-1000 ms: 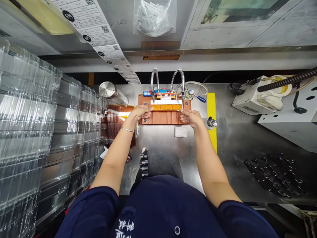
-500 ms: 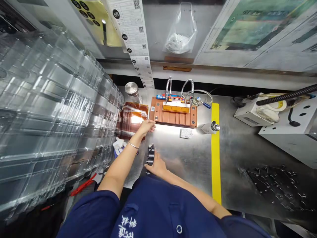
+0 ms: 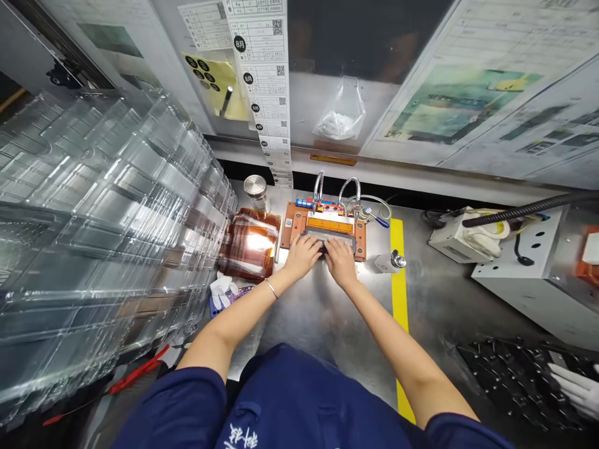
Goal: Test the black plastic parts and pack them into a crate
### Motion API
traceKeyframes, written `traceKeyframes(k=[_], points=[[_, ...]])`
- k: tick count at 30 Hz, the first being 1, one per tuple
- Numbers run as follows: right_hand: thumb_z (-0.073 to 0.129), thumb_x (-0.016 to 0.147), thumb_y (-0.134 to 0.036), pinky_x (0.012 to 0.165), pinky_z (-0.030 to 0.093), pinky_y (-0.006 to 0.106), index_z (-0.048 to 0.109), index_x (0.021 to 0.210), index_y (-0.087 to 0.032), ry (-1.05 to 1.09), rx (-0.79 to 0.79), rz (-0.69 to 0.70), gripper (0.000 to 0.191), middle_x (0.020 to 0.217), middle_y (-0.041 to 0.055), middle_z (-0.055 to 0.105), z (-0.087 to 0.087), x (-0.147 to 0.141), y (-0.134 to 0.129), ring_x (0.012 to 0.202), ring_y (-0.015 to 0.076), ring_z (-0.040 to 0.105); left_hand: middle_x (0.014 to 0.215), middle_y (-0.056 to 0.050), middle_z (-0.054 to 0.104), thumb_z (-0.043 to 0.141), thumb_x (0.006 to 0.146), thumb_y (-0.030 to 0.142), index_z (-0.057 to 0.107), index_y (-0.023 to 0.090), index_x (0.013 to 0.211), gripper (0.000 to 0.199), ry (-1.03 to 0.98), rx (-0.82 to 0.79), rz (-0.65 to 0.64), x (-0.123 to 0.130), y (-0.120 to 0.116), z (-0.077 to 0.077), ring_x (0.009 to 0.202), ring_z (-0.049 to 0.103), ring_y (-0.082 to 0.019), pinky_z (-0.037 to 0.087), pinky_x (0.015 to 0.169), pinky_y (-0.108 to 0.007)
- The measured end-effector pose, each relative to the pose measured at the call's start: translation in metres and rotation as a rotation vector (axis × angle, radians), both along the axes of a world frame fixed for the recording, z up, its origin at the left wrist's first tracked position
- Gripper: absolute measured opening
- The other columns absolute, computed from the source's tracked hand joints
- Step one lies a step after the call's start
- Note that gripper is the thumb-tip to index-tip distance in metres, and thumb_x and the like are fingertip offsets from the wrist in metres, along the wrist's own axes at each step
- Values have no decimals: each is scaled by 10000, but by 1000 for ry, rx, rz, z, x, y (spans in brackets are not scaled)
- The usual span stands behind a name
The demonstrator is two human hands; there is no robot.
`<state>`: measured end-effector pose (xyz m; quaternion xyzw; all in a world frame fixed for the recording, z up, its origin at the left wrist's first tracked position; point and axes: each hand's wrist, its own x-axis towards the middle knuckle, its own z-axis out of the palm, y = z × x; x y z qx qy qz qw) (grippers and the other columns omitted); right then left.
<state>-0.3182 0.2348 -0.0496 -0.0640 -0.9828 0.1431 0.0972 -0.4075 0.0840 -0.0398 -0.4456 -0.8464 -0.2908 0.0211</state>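
Both of my hands are at the front of a copper-coloured fixture (image 3: pixel 291 236), on a flat dark-grey part (image 3: pixel 331 236) lying on it. The fingers of my left hand (image 3: pixel 303 257) bend over the part's left front edge. Beside it, my right hand (image 3: pixel 341 260) has its fingers on the front edge further right, and the two sets of fingertips nearly meet. My hands cover some of the part's near side. An orange strip in a white holder (image 3: pixel 330 224) sits just behind the part, under two curved metal hoses (image 3: pixel 350 182).
Clear plastic trays (image 3: pixel 116 237) are stacked high at the left. An amber sheet stack (image 3: pixel 250 244), a lidded jar (image 3: pixel 256 188) and a pump bottle (image 3: pixel 390 262) flank the fixture. Yellow tape (image 3: pixel 399 299) crosses the bench. At right, white glove fingers (image 3: pixel 575 386) lie over black parts (image 3: pixel 510 380).
My right hand has moved forward from near my body with the dark part, which now lies on the fixture. My left hand has shifted right from the amber stack to join it. The view has tilted up.
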Motion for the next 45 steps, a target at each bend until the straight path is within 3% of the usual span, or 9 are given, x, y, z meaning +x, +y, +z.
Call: traceKeyframes(k=[5, 11, 21, 25, 28, 31, 36, 41, 45], points=[[369, 920, -328, 1118, 285, 433, 581, 1214, -141, -16, -77, 17, 408, 1331, 108, 507, -11, 1, 39, 1318, 212, 379, 1303, -123, 564, 474, 919, 223, 620, 191, 1131, 260, -30, -178, -84, -31, 28, -13, 1236, 487, -269, 332, 1040, -502], [371, 905, -322, 1001, 364, 472, 499, 1322, -52, -144, 120, -469, 513, 1345, 209, 454, 14, -13, 132, 1217, 312, 425, 1328, -138, 542, 498, 909, 226, 607, 193, 1183, 296, -114, -158, -114, -58, 40, -23, 1280, 452, -272, 285, 1078, -512], [406, 941, -276, 788, 445, 360, 596, 1252, -138, -416, 203, -519, 390, 1116, 201, 575, 42, -41, 192, 979, 273, 571, 1347, -109, 534, 480, 924, 295, 622, 188, 1173, 306, -158, -156, -60, -50, 38, -19, 1306, 427, -269, 172, 1140, -511], [469, 908, -306, 847, 455, 388, 587, 1230, -99, -227, -20, -691, 401, 1128, 199, 577, 34, -44, 158, 991, 268, 579, 1346, -122, 532, 512, 905, 350, 571, 184, 1233, 372, -268, -84, 165, -52, 42, -12, 1304, 427, -249, 174, 1151, -477], [489, 863, -301, 886, 475, 367, 517, 1296, -86, -144, -475, -603, 484, 1093, 159, 623, 16, -36, 108, 965, 222, 607, 1427, -204, 412, 600, 834, 430, 461, 118, 1325, 599, -441, -101, 494, -51, 49, -3, 1350, 347, -319, 205, 1127, -513], [533, 781, -297, 895, 494, 333, 416, 1373, -99, -46, -793, -529, 636, 1204, 154, 586, 3, -11, 61, 991, 188, 611, 1424, -259, 379, 679, 764, 421, 476, 93, 1259, 627, -585, -175, 588, -38, 47, 10, 1362, 310, -370, 230, 1105, -536], [526, 699, -329, 838, 517, 319, 421, 1352, -153, 9, -940, -496, 685, 1253, 134, 540, 4, 58, 19, 999, 176, 596, 1158, -194, 592, 723, 698, 253, 462, 116, 1170, 557, -666, -62, 478, 25, -5, 19, 1122, 572, -282, 451, 954, -417], [420, 698, -289, 782, 504, 284, 601, 1034, -155, -39, -885, -351, 404, 1058, 93, 613, 22, 102, -4, 951, 173, 588, 1064, -125, 636, 549, 759, 123, 538, 181, 1018, 266, -207, 232, 105, 91, -70, 26, 1108, 577, -221, 451, 982, -419], [433, 736, -264, 717, 474, 282, 580, 986, -171, -280, -740, -310, 304, 789, 56, 634, 51, 109, -51, 734, 175, 591, 1130, -124, 642, 446, 818, 118, 553, 206, 990, 221, -31, 315, 16, 115, -92, 42, 1196, 538, -195, 387, 1063, -453]])
